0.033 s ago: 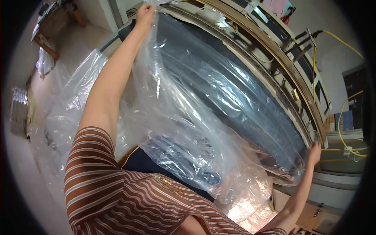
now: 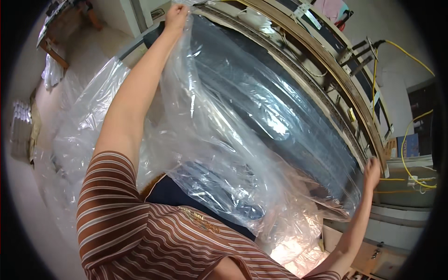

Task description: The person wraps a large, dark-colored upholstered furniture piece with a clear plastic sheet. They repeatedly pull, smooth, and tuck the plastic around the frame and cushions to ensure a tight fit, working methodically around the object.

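A wide clear plastic sheet (image 2: pixel 200 105) is drawn across a dark flat surface (image 2: pixel 233 56), creased and glinting. At the far left corner, my left hand (image 2: pixel 176 18) is closed on the sheet's gathered edge, arm stretched out. My right hand (image 2: pixel 372 173) is closed at the far right, by the sheet's other end next to the machine's rail; its fingertips are small and partly blurred. Loose folds of the film hang down in front of me, over my dark blue garment (image 2: pixel 170 193).
Beyond the dark surface runs a long machine frame (image 2: pixel 326 65) with rails, clamps and wiring. Yellow cables (image 2: pixel 406 50) hang at the right, near a blue box (image 2: pixel 410 144). More loose film (image 2: pixel 88 121) spreads down at the left. A table (image 2: pixel 56 53) stands at the far left.
My right hand has moved slightly farther away along the machine's edge, and the film near it has shifted a little. My left hand has stayed almost in place.
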Tool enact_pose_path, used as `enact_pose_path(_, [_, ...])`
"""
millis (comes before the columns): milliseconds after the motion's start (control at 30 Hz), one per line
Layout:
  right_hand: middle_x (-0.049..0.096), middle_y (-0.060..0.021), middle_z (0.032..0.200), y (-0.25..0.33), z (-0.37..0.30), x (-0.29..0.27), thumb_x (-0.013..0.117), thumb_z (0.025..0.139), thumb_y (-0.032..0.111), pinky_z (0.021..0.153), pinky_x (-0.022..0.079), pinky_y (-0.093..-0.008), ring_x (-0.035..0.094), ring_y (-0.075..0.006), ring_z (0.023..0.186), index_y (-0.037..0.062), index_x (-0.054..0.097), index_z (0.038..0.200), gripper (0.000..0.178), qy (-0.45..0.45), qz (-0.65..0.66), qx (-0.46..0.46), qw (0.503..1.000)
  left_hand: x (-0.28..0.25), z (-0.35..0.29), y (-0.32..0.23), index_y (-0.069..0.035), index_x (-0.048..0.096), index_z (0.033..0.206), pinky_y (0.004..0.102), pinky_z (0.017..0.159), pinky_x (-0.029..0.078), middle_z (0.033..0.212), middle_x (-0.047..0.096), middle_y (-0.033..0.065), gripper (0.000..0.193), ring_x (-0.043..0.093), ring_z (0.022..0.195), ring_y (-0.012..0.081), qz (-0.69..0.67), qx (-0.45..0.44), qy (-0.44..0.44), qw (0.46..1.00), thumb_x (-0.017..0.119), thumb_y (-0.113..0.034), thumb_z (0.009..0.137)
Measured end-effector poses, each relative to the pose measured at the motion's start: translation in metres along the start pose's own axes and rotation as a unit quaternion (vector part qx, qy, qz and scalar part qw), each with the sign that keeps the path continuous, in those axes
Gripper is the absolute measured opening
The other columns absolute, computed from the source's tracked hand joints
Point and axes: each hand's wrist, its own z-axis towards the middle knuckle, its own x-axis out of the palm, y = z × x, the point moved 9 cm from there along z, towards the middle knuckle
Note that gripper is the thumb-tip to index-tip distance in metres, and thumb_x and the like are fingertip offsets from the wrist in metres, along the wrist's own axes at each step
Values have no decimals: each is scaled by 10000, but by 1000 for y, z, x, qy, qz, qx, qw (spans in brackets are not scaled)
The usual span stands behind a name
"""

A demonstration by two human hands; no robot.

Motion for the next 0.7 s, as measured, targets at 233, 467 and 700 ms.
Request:
enact_pose_path(233, [543, -146, 1239, 487, -26, -92, 591, 878, 385, 934, 445, -344, 556, -216, 1107, 4, 509, 1263, 548, 294, 707, -201, 610, -23, 5, 12, -58, 548, 930, 239, 695, 448, 819, 619, 27, 87, 581, 770, 107, -26, 12, -6, 1000, 579, -138, 917])
enact_pose_path(467, [621, -116, 1007, 654, -30, -101, 598, 854, 334, 808, 489, -380, 587, -250, 943, -17, 555, 1152, 463, 240, 499, -366, 748, -5, -12, -16, -57, 573, 901, 233, 645, 424, 794, 605, 17, 71, 533, 703, 95, -36, -15, -40, 998, 575, -128, 898])
enact_pose_path(700, [635, -59, 821, 581, -74, -117, 623, 869, 270, 621, 460, -236, 576, -118, 723, 46, 604, 925, 232, 468, 688, -106, 544, -16, -14, -19, -55, 594, 908, 260, 650, 448, 781, 623, 30, 109, 560, 683, 122, 16, 28, -39, 999, 595, -155, 865])
